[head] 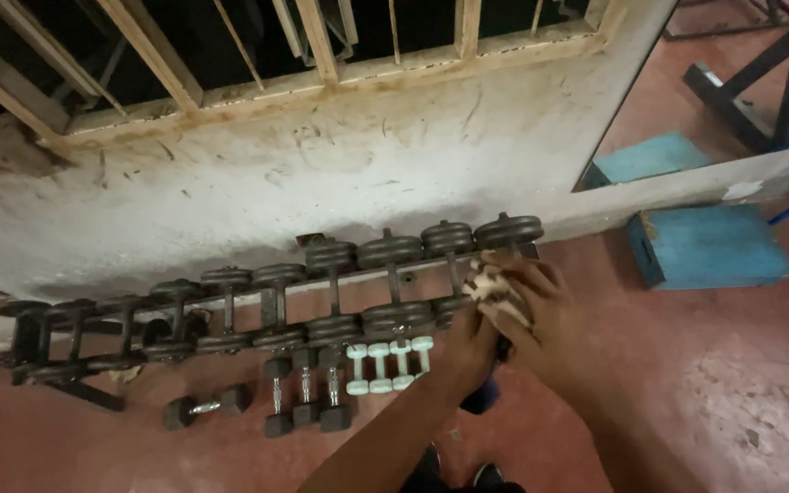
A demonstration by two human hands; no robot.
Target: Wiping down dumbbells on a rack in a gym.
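Observation:
A low rack holds a row of dark plate dumbbells along the foot of a stained white wall. Both my hands meet at its right end. My right hand lies over a crumpled pale cloth and presses it against the rightmost dumbbell. My left hand sits just below and to the left, its fingers up against the cloth and the dumbbell's handle, which is hidden behind the hands.
Several small pale dumbbells and dark hex dumbbells lie on the red floor before the rack. Two blue boxes stand at the right. A barred opening tops the wall. My shoes show below.

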